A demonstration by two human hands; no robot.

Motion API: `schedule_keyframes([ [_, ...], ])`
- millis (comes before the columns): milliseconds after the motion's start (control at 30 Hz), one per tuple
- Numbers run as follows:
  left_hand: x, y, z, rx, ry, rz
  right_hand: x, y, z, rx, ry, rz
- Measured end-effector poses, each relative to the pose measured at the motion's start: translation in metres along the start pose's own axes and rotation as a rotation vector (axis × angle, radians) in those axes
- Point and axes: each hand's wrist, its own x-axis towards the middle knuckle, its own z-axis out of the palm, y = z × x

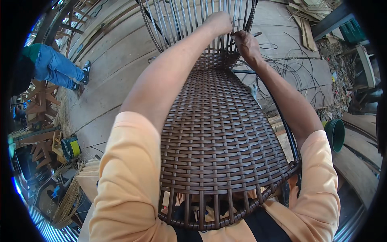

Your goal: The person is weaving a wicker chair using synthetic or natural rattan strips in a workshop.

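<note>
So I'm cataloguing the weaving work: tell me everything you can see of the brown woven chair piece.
The brown woven chair piece lies lengthwise across the person's lap, running away from them. Flat, glossy, plastic-looking strips are woven tightly over a dark frame; bare upright strands show at the near edge and at the unfinished far end. The left hand and right hand both work among those far strands, where the weave stops. Both forearms pass over it.

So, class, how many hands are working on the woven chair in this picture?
2. The left hand grips the upright strands at the chair's far end; the right hand is just beside it. None seem hidden.
</note>
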Motion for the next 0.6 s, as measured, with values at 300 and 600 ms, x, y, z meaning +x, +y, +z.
schedule_keyframes([
  [300, -0.007, 0.010, -0.004, 0.174, 0.093, -0.043, 0.006, -0.006, 0.008, -0.276, -0.004, -0.269],
  [600, -0.025, -0.021, 0.019, 0.202, 0.423, 0.220, 0.005, -0.009, 0.019, -0.436, -0.058, -0.384],
])
